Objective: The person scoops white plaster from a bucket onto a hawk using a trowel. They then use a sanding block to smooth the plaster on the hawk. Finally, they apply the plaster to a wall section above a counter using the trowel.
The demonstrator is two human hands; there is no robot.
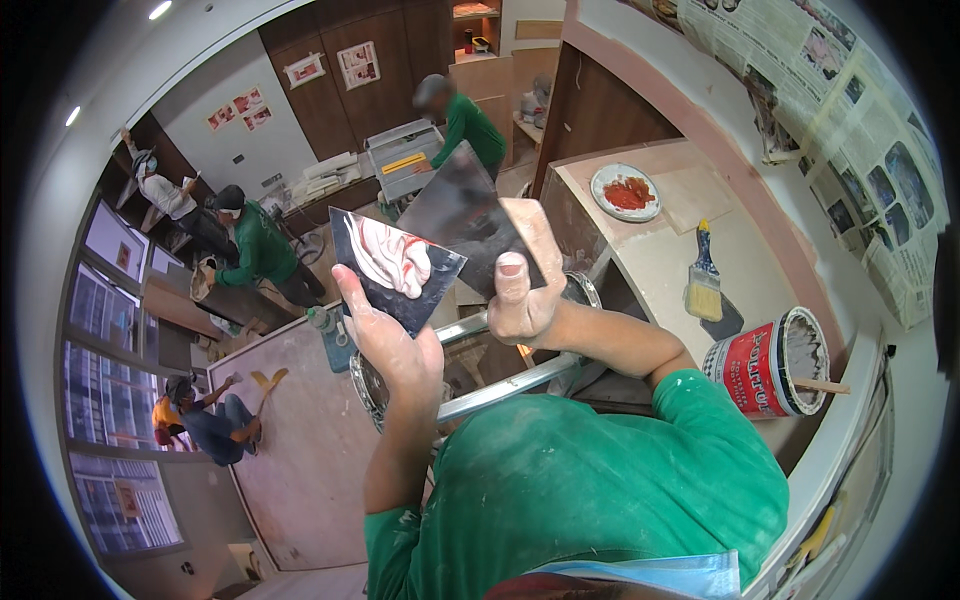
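My left hand [385,345] grips a square dark spreader [415,310] bearing a swirled heap of pale pink putty [392,255]. In my right hand [525,300] is a larger smoky dark square spreader [450,215], tilted up behind the first, its surface under my thumb. Both hands are above a metal frame [520,375], possibly a ladder or stool. To the right, on a worktop [630,250], lie a paint-smeared dish with red paste [625,195], a paintbrush [703,280] on a dark plate, and a red-labelled tin [745,365] with a stick in it.
Co-workers are at the back by a grey machine [400,160], at shelving on the left [160,200], and crouched by a large pale board [290,450] at lower left. A newspaper-covered panel [850,150] and wall edge border the right.
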